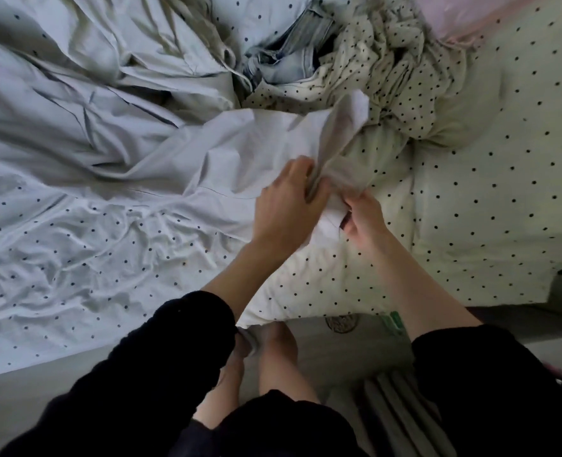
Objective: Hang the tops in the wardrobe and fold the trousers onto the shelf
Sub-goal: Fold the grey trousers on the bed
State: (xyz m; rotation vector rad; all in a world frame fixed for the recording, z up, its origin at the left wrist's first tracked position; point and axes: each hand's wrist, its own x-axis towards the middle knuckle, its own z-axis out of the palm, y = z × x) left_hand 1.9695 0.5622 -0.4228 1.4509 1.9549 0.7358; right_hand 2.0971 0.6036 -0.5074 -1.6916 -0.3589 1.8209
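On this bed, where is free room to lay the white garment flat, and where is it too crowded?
Free: the dotted sheet at the near left, between the bed edge and the white garment that the left hand and right hand hold. Also the dotted pillow at right. Crowded: the far middle, where jeans and a dotted top lie heaped.

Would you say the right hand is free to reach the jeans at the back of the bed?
Probably not yet: the right hand and left hand both grip the white garment, which lies between them and the jeans.
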